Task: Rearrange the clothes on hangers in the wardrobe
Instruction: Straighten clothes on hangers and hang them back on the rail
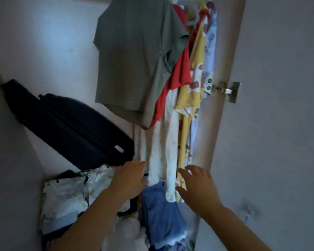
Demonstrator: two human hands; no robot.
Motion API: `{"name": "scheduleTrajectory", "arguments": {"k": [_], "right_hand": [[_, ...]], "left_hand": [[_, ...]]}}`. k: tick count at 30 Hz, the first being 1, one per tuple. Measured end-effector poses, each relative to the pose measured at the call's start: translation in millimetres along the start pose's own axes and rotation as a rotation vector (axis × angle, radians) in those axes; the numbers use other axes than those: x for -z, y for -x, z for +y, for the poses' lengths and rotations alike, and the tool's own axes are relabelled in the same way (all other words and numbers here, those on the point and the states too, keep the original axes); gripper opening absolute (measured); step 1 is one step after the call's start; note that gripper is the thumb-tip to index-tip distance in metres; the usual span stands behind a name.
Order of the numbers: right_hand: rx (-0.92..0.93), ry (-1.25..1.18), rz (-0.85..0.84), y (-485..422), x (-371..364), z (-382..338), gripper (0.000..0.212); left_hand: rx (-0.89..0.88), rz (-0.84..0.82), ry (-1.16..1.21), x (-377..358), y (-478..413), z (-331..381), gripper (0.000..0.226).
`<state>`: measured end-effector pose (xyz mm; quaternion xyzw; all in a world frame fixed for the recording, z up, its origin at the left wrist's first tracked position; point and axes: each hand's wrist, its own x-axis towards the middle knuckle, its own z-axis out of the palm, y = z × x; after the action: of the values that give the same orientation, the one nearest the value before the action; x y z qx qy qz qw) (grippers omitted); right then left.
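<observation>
White hanging trousers (168, 160), long axis vertical, hang at 12 o'clock between both released hands, left hand (130, 178) touching the hem, right hand (198, 185) just beside, neither grasping.

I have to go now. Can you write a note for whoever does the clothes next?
Left hand: open, at the left edge of the long white garment, holding nothing.
Right hand: open, just right of it, holding nothing.
Hanging, crowded at the right end: grey shirt in front, then red top, yellow top, pale printed piece.
Below: a loose pile with blue cloth; a dark case leans at left.
Done: cannot tell.
Left: probably spread the hangers along the rail.
</observation>
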<state>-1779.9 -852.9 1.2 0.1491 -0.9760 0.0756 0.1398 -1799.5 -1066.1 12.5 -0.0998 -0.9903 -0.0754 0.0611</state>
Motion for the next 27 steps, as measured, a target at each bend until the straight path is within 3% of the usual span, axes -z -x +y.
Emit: {"name": "scheduleTrajectory", "arguments": {"k": [9,15,27], "right_hand": [[-0.35,-0.013,-0.127,235,-14,10,0.056],[-0.63,-0.045,-0.219,414,14,-4,0.057],[-1.296,0.057,-0.054,752,132,-29,0.052]], "left_hand": [[-0.261,-0.16,0.053,-76,152,91,0.054],[-0.492,-0.232,0.032,-103,274,174,0.058],[-1.185,-0.307,0.034,-83,482,419,0.051]]}}
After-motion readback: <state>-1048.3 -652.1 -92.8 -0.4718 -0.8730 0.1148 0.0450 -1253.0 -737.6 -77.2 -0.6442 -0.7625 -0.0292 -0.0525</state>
